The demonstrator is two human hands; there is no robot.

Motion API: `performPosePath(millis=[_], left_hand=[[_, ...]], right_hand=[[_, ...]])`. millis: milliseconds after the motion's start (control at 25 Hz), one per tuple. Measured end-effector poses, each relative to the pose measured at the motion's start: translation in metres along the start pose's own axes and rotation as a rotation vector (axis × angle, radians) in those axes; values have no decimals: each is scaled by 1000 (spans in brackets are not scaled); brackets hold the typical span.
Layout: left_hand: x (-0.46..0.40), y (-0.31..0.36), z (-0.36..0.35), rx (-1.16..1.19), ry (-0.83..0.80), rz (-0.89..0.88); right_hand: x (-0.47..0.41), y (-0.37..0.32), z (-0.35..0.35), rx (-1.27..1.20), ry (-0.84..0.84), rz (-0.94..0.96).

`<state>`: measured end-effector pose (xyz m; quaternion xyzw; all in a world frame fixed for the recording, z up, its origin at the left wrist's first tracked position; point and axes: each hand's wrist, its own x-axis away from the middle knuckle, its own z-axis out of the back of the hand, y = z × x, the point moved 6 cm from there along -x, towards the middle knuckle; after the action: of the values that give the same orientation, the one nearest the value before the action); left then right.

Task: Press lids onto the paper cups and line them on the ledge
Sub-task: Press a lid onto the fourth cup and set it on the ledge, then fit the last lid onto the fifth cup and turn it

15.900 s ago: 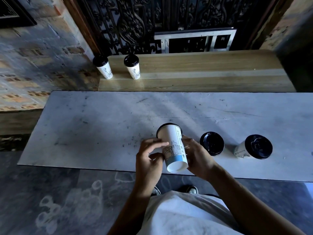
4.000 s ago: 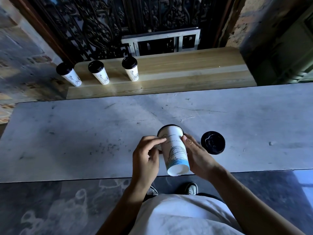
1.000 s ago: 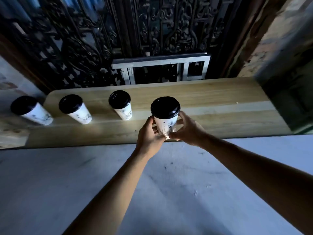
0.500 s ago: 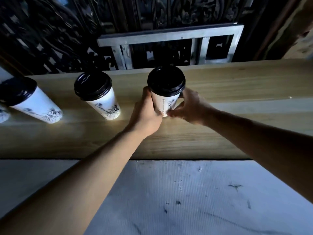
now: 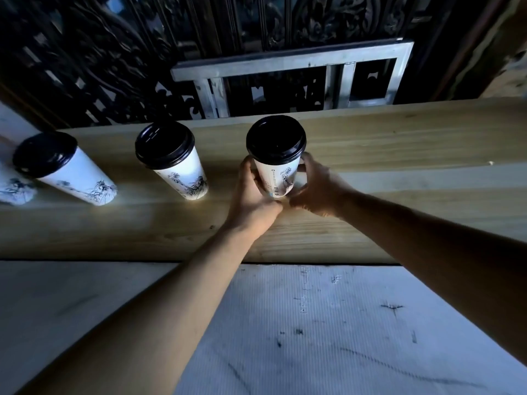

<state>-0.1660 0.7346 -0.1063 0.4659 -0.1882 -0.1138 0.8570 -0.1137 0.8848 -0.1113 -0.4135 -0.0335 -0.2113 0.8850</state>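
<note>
A white paper cup [image 5: 278, 173] with a black lid stands upright on the wooden ledge [image 5: 399, 143]. My left hand [image 5: 252, 201] grips its lower left side and my right hand [image 5: 316, 189] grips its lower right side, fingers curled round the base. To its left on the ledge stand two lidded cups, one near [image 5: 176, 163] and one farther left [image 5: 62, 169]. A further cup's white body [image 5: 12, 189] shows at the left edge, mostly cut off.
The pale marble table [image 5: 313, 323] lies below the ledge. Behind the ledge rise a dark ornate iron grille [image 5: 114, 52] and a grey metal frame [image 5: 299, 67]. The ledge stretches bare to the right of the held cup.
Both hands carried the lidded cup forward and down onto the ledge, right of the other cups. My view has moved closer to the ledge.
</note>
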Motion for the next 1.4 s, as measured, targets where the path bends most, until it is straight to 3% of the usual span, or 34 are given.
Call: performPosePath(millis=[200,320,680,920,1160,1400], left_hand=[[61,-2,18,108,9,49],[111,5,27,101,-33,34],[285,62,46,-8,-353,-60],[391,37,31,-183,-546,-186],[466,-3,-11,-307,-740,-48],[494,-6,-49,-175,-657,90]], right_hand=[[53,7,22,130,-5,-140],[110,-5,39,113,5,-116],[326,-51,74,116,78,-120],[467,-46,76,39,191,-216],[542,-16,51,-75,173,-340],[543,8,49,-193,99,-292]])
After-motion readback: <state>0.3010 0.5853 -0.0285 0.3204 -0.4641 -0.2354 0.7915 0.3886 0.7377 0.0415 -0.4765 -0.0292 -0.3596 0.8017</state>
